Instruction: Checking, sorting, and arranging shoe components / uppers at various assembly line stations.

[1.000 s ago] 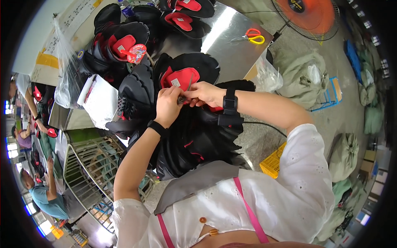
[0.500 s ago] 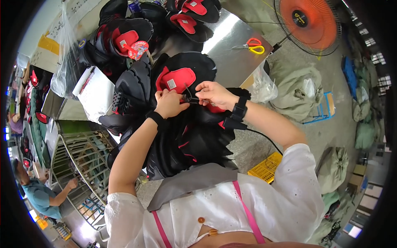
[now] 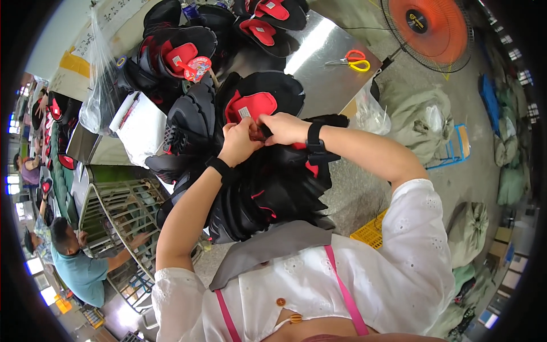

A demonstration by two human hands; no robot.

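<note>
A black shoe [image 3: 289,91] with a red lining piece [image 3: 262,104] and a small white label lies sole-edge outward on the pile before me. My left hand [image 3: 239,143] and my right hand [image 3: 285,129] meet at its near end, fingers pinched close together on a dark lace, mostly hidden behind them. Left of my hands rests another black shoe [image 3: 191,114] with a chunky sole. Below my wrists, several black shoes [image 3: 273,191] with red trim are heaped against my grey apron [image 3: 268,248].
Red-and-yellow scissors [image 3: 354,60] lie on the shiny metal table [image 3: 319,43]. More shoes [image 3: 182,51] and a clear plastic bag [image 3: 99,97] stand far left. An orange fan [image 3: 419,25], sacks [image 3: 416,117] and a yellow crate [image 3: 370,229] are to the right. Near a metal rack [image 3: 122,219], a person [image 3: 80,259] works.
My right hand has moved in beside my left; the thin dark strand seen between them earlier is now mostly hidden. At the left, the person near the rack has moved and another has come into view.
</note>
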